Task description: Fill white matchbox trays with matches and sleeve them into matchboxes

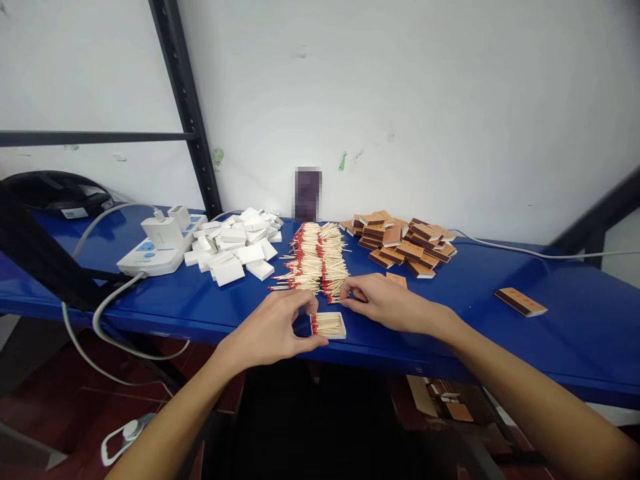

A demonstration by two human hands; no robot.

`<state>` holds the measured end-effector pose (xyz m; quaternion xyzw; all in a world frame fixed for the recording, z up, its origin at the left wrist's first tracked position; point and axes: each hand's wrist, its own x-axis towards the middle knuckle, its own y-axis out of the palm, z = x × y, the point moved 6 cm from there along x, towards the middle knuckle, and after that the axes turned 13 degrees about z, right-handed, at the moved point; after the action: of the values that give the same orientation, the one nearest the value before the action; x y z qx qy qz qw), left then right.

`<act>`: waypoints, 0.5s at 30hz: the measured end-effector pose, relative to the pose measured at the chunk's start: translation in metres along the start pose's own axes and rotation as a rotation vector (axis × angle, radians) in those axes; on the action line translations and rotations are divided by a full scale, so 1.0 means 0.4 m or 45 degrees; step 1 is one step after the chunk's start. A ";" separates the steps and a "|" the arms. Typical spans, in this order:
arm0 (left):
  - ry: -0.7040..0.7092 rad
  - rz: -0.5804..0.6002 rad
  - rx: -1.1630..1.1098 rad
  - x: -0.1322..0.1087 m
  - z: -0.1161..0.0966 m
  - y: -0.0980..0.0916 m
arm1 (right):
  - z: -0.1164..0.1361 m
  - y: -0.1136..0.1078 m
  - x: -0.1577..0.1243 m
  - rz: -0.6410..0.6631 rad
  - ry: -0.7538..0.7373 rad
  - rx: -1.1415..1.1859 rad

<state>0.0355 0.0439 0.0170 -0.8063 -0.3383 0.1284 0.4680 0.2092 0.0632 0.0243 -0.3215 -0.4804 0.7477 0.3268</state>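
Observation:
A small white matchbox tray (341, 335) lies at the table's near edge, part filled with red-headed matches (327, 325). My left hand (275, 327) holds the tray at its left end, thumb on the near side and fingers on the far side. Just behind it, a long heap of loose matches (313, 257) stretches back toward the wall in two rows. My right hand (380, 301) is closed at the near right end of this heap, thumb and forefinger pinching at matches there. Its other fingers are curled, and the exact number pinched is hidden.
White inner trays (240, 243) are piled on the left, brown matchbox sleeves (400, 243) on the right. One matchbox (520, 301) lies apart, farther right. A power strip (155, 257) with cables stands beside the black shelf post (193, 107). Below is an open carton (425, 400).

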 end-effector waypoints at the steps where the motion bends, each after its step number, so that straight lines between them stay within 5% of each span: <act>1: 0.004 -0.001 0.003 0.000 0.000 0.000 | 0.000 -0.001 -0.001 0.014 0.016 -0.006; 15: 0.028 0.008 0.045 -0.001 -0.005 -0.001 | 0.024 0.005 -0.007 0.135 0.115 -0.485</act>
<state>0.0361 0.0425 0.0184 -0.8003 -0.3281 0.1269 0.4855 0.2028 0.0557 0.0262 -0.4355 -0.5805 0.6443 0.2414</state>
